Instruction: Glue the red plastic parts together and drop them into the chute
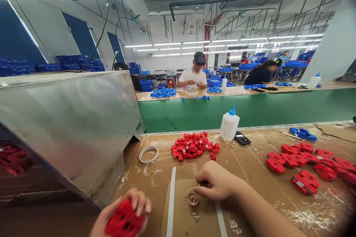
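My left hand (pixel 139 203) is closed around a red plastic part (pixel 125 220) with dark openings, held at the bottom of the view. My right hand (pixel 215 181) pinches a thin stick (pixel 196 191) whose lower end dips into a small round cup (pixel 193 199). The cup stands on a cardboard sheet (pixel 182 213) with white tape strips along its sides. Behind my right hand lies a pile of small red parts (pixel 191 146). Larger red parts (pixel 306 159) are spread out on the right.
A white bottle with a blue cap (pixel 229 126) stands at the back, beside a black object (pixel 242 137) and thin sticks. A tape roll (pixel 148 154) lies left. A metal housing (pixel 75 126) walls off the left side. Beyond the green belt (pixel 183 113), people work with blue parts.
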A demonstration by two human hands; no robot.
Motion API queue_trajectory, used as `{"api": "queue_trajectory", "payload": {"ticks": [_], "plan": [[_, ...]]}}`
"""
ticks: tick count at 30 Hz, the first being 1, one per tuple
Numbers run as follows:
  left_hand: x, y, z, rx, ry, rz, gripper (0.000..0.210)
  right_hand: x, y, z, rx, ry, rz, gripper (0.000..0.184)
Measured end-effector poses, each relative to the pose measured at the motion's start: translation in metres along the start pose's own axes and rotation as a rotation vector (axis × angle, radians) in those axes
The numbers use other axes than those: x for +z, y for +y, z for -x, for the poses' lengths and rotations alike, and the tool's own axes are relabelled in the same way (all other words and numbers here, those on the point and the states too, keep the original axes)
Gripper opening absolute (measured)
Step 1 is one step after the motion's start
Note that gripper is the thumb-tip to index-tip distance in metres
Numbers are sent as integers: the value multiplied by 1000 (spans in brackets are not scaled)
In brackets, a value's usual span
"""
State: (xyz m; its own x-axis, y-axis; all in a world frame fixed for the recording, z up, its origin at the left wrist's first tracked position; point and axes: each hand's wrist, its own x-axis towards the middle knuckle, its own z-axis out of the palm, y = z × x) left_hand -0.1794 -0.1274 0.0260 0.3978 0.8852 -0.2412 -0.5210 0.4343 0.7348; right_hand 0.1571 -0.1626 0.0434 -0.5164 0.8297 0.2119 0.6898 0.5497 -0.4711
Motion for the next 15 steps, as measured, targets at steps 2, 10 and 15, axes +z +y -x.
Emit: {"api": "queue_trajectory", "payload": {"ticks": [2, 10, 15], "plan": [[59, -12, -18, 3, -97, 119, 28, 0, -2, -1, -19, -27, -18, 34], [126, -32, -125, 108, -301, -249, 33, 8, 0, -6, -43, -20, -109, 31], [113, -56, -140, 64, -374, -431, 41, 11, 3, -6, -42, 13, -231, 30]]}}
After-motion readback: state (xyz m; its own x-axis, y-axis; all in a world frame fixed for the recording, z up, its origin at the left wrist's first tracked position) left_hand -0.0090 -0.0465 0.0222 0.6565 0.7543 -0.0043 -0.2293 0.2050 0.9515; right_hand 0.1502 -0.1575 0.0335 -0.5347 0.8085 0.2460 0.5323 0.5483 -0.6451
